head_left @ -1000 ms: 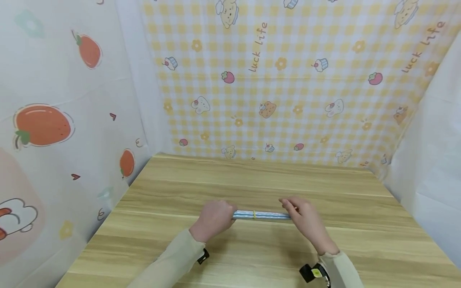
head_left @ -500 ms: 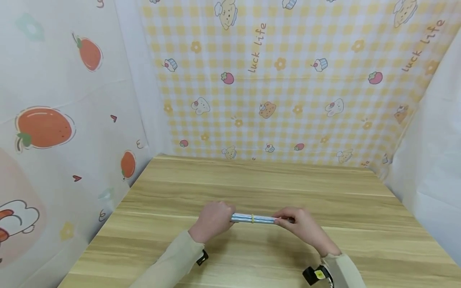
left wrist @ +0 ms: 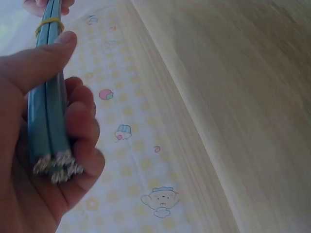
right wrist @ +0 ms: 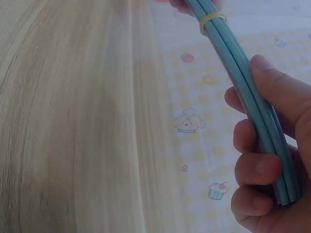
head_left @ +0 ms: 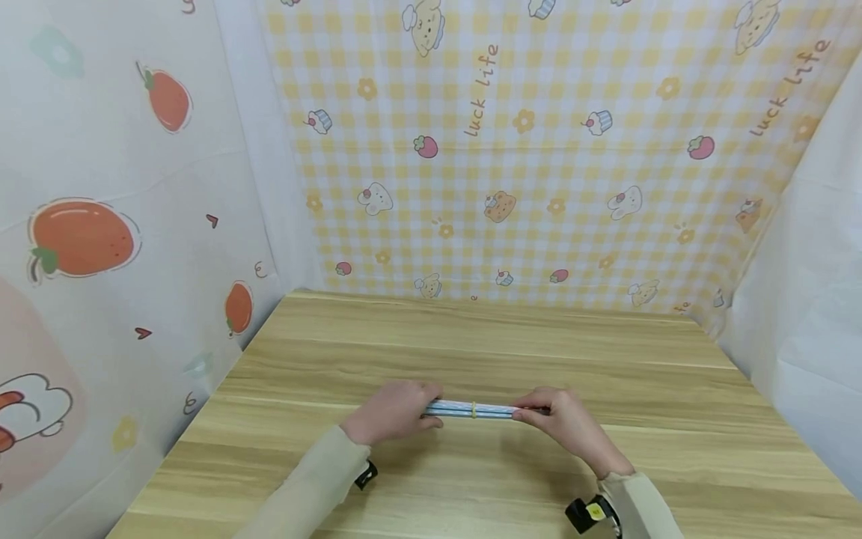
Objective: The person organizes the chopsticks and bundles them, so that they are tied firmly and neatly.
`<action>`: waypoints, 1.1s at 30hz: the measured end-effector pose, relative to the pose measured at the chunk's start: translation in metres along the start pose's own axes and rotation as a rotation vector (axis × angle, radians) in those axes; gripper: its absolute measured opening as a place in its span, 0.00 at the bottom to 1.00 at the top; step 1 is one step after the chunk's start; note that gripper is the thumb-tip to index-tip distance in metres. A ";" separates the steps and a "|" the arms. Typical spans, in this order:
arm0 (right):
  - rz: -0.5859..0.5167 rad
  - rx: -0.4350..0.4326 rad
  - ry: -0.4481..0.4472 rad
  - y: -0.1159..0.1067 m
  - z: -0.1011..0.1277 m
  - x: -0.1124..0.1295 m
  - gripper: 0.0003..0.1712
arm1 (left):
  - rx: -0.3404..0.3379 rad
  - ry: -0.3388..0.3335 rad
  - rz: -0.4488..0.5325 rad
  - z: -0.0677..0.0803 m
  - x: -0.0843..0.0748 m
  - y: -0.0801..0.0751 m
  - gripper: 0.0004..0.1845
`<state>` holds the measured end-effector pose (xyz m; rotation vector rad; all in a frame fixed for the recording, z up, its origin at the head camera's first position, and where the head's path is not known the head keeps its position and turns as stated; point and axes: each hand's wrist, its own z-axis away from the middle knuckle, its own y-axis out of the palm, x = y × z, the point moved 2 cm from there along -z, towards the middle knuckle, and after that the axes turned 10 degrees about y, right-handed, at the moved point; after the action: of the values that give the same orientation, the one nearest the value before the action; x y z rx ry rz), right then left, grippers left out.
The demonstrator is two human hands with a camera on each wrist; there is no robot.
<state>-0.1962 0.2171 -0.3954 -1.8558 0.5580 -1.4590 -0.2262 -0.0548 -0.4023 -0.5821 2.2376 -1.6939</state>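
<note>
A thin bundle of light blue sticks is held level just above the wooden table, with a yellow rubber band round its middle. My left hand grips the bundle's left end; in the left wrist view the bundle runs through my curled fingers, its cut ends showing, the yellow rubber band further up. My right hand grips the right end; in the right wrist view the fingers curl round the bundle, the band above.
Printed cloth walls stand on three sides of the table: yellow check at the back, white with orange fruit at the left, plain white at the right. Small cameras are strapped to both wrists.
My right hand has slid left along the bundle and closed round its right end. The left hand has shifted slightly left and lower, still holding the left end.
</note>
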 end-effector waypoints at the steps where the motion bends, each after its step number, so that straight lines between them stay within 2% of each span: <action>1: 0.002 0.000 0.001 0.000 0.000 -0.001 0.12 | 0.005 0.011 0.025 0.000 0.002 0.000 0.14; 7: 0.011 0.023 0.013 0.002 -0.003 -0.011 0.13 | 0.052 0.052 0.102 0.001 0.004 0.003 0.11; 12: 0.067 0.050 0.047 0.007 -0.005 -0.016 0.11 | 0.093 0.005 0.127 0.000 0.004 0.005 0.13; 15: 0.142 0.054 0.044 0.010 -0.004 -0.016 0.09 | 0.106 -0.019 0.126 0.002 0.004 0.009 0.12; 22: 0.296 0.038 -0.008 0.017 0.000 -0.015 0.09 | 0.112 -0.025 0.099 0.004 0.005 0.017 0.09; 28: 0.283 0.096 0.011 0.022 -0.001 -0.016 0.06 | 0.121 -0.028 0.065 0.003 0.003 0.018 0.09; 33: 0.290 0.109 -0.014 0.025 -0.001 -0.017 0.05 | 0.145 -0.017 0.005 0.002 0.001 0.021 0.08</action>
<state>-0.1996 0.2127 -0.4251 -1.6235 0.6947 -1.2573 -0.2299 -0.0519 -0.4229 -0.5541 2.0806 -1.8230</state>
